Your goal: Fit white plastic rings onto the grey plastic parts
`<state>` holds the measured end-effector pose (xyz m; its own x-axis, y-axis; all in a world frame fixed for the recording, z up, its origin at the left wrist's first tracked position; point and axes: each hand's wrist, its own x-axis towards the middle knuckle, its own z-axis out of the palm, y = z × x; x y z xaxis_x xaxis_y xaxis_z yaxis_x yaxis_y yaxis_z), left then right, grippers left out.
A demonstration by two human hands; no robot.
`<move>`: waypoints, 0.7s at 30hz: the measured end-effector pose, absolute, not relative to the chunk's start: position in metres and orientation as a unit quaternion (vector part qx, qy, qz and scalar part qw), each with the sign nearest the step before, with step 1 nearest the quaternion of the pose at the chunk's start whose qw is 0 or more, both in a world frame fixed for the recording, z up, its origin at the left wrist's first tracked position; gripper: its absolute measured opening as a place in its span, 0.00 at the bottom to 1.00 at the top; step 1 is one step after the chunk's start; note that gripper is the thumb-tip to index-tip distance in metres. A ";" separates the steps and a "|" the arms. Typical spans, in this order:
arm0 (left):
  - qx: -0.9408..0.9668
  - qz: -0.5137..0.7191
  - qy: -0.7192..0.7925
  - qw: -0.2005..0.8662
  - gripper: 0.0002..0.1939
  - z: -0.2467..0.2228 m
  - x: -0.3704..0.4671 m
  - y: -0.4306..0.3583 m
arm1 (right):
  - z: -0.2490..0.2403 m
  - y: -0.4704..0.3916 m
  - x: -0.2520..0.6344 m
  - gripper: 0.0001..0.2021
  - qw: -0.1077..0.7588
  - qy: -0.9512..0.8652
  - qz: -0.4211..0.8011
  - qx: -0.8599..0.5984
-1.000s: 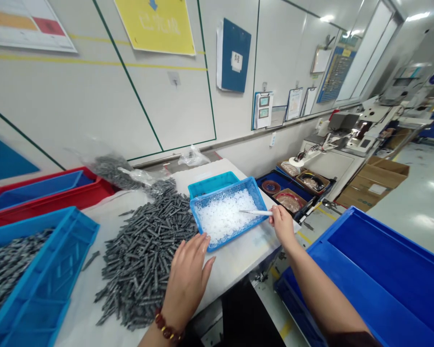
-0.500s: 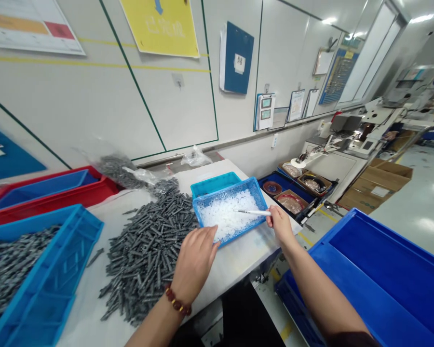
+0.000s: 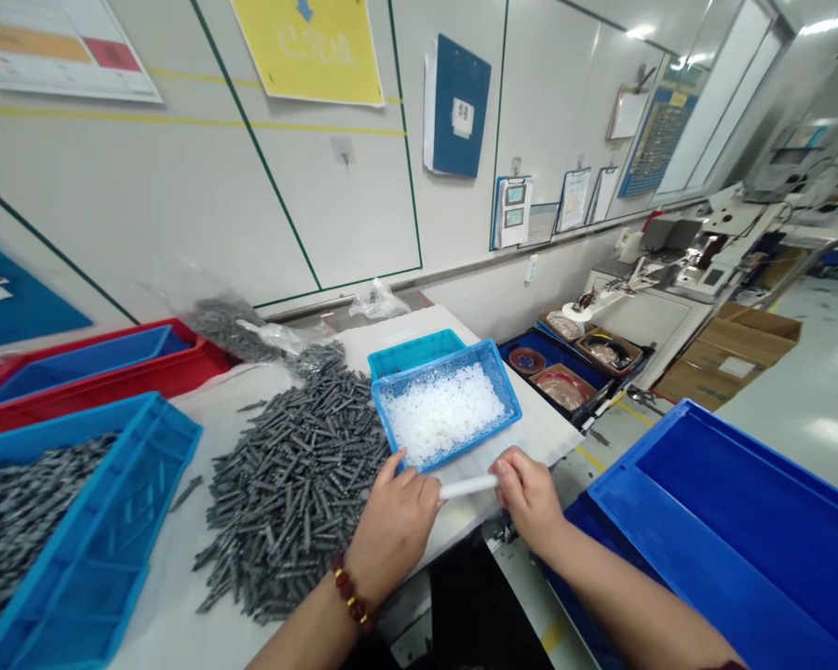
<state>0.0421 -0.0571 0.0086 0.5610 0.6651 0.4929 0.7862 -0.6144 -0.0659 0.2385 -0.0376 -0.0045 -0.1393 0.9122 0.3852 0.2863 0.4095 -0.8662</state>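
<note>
White rod (image 3: 467,487) being held between both hands, in front of the blue basket.
Your left hand (image 3: 395,516) is closing around the rod's left end, its index finger reaching to the near-left corner of the blue basket (image 3: 461,447); your right hand (image 3: 529,493) is pinching the other end, the rod lying nearly level. Beyond them, the basket is holding loose white pieces (image 3: 447,409) and sitting right in front of a teal tray (image 3: 413,352). To its left, a heap of dark grey parts (image 3: 293,484) is spreading over the white-covered worktop (image 3: 548,435). Farther left, a blue bin (image 3: 129,521) is containing similar parts, a red bin (image 3: 209,361) standing behind it.
</note>
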 end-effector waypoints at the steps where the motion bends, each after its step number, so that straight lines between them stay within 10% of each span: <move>1: -0.871 -0.213 -0.422 0.137 0.15 0.008 0.042 -0.059 | -0.007 -0.039 0.235 0.16 0.489 -0.680 0.330 -0.436; 21: -0.836 -0.236 -0.480 0.124 0.13 0.008 0.047 -0.062 | 0.006 -0.017 0.238 0.17 0.464 -0.654 0.386 -0.456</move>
<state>0.0472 -0.0616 0.0080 0.4289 0.7437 0.5128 0.8604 -0.5092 0.0189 0.2382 -0.0172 0.0056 -0.1531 0.9549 0.2546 0.2373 0.2856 -0.9285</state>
